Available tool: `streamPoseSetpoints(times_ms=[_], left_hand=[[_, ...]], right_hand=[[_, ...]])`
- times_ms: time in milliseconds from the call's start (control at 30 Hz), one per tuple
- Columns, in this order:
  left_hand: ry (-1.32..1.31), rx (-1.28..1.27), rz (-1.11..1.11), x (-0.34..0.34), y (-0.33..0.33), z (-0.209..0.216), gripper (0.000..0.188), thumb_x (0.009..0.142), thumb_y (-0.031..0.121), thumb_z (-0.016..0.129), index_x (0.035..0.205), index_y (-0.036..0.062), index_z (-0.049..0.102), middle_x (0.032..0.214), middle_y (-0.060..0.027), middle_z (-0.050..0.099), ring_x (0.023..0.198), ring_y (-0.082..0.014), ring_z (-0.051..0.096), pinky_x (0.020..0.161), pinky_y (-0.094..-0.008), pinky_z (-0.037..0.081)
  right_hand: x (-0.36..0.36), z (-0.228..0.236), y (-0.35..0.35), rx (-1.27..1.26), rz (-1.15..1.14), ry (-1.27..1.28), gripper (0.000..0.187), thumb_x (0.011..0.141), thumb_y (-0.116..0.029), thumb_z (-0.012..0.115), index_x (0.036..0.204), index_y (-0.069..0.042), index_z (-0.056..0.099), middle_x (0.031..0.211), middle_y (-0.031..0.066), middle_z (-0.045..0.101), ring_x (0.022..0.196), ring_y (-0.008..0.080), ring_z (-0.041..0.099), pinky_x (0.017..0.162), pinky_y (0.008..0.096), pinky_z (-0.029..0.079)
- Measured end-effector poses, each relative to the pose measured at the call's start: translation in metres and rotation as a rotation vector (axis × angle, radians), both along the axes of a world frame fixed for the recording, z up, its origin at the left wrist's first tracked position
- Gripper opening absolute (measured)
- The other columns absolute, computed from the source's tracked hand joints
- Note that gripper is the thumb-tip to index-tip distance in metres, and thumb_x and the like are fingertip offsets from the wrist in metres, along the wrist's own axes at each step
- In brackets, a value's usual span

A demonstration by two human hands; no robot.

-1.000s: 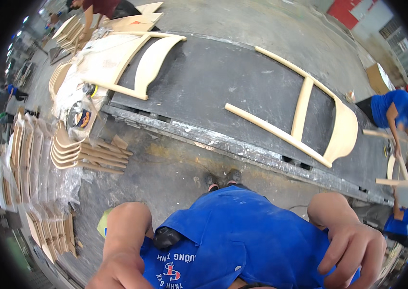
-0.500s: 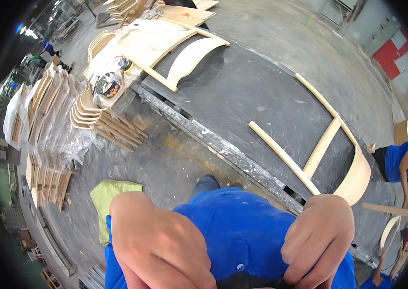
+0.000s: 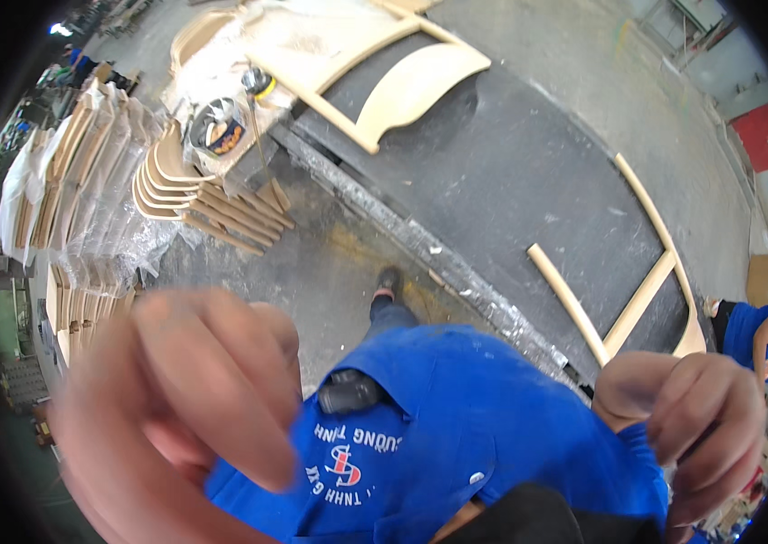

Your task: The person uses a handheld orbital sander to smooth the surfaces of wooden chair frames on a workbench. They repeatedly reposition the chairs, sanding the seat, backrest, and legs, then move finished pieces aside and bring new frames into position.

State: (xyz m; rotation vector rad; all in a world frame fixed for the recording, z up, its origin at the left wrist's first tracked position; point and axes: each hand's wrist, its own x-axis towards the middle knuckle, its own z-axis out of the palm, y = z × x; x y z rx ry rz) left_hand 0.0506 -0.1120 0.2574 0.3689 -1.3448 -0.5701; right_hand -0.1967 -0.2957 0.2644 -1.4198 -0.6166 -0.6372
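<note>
Both hands were raised closer to the camera; left hand (image 3: pixel 194 399) blurred, grip indeterminable; right hand (image 3: pixel 701 426) curled, contents unseen. Obscured view risked stumbling against the worktop (image 3: pixel 511 181).

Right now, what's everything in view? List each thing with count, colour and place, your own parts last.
Workbench: one, dark grey, across the upper middle.
Chair-back frames: two, pale wood, on the bench, one upper middle, one at right.
Curved wooden parts: a stack, pale wood, left of the bench.
Wrapped wooden parts: several, under clear plastic, far left.
Round tin: one, metal, at the bench's left end.
Co-worker: one, blue shirt, far right.
Blue shirt: one, lower middle.
Left hand: blurred, lower left.
Right hand: fingers curled, lower right.
</note>
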Motion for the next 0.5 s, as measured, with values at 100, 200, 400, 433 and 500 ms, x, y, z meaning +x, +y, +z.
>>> streamPoseSetpoints(times_ms=[100,200,400,433,500], left_hand=[[-0.134,0.202,-0.219,0.067,-0.013,-0.026,0.023,0.079,0.022,0.079,0.082,0.0007,0.071,0.090,-0.0103,0.063,0.063,-0.0194,0.063,0.057,-0.0297,0.048],[-0.243,0.200,-0.541,0.097,-0.053,-0.061,0.038,0.088,0.031,0.071,0.089,-0.0069,0.068,0.093,-0.0157,0.063,0.072,-0.0270,0.064,0.067,-0.0353,0.051],[-0.031,0.106,-1.029,0.154,-0.094,-0.084,0.035,0.095,0.030,0.062,0.090,-0.0045,0.064,0.087,-0.0147,0.064,0.078,-0.0312,0.063,0.066,-0.0372,0.051],[-0.009,0.123,-1.036,0.166,-0.098,-0.086,0.036,0.096,0.031,0.060,0.089,-0.0042,0.064,0.086,-0.0144,0.064,0.076,-0.0315,0.063,0.066,-0.0373,0.051],[0.074,0.061,-0.964,0.186,-0.099,-0.087,0.031,0.096,0.027,0.060,0.089,-0.0025,0.066,0.085,-0.0151,0.065,0.071,-0.0299,0.062,0.060,-0.0377,0.049]], right_hand=[[0.052,0.005,-0.011,-0.030,0.012,0.090,0.018,0.065,-0.015,0.089,0.076,-0.014,0.076,0.079,0.0008,0.064,0.061,0.0121,0.062,0.053,0.0204,0.048],[0.120,-0.006,-0.021,-0.071,0.082,0.166,0.020,0.066,-0.015,0.089,0.080,-0.011,0.076,0.080,0.0047,0.065,0.061,0.0147,0.062,0.052,0.0226,0.048],[0.208,-0.030,-0.012,-0.110,-0.007,0.255,0.019,0.071,-0.017,0.087,0.079,-0.005,0.074,0.077,0.0094,0.065,0.058,0.0176,0.062,0.047,0.0247,0.046],[0.216,-0.032,-0.014,-0.128,0.002,0.281,0.019,0.072,-0.017,0.087,0.079,-0.004,0.074,0.077,0.0092,0.065,0.057,0.0179,0.061,0.046,0.0245,0.046],[0.228,-0.042,-0.014,-0.113,-0.032,0.357,0.027,0.075,-0.025,0.084,0.081,-0.002,0.072,0.081,0.0095,0.065,0.063,0.0195,0.063,0.049,0.0280,0.047]])
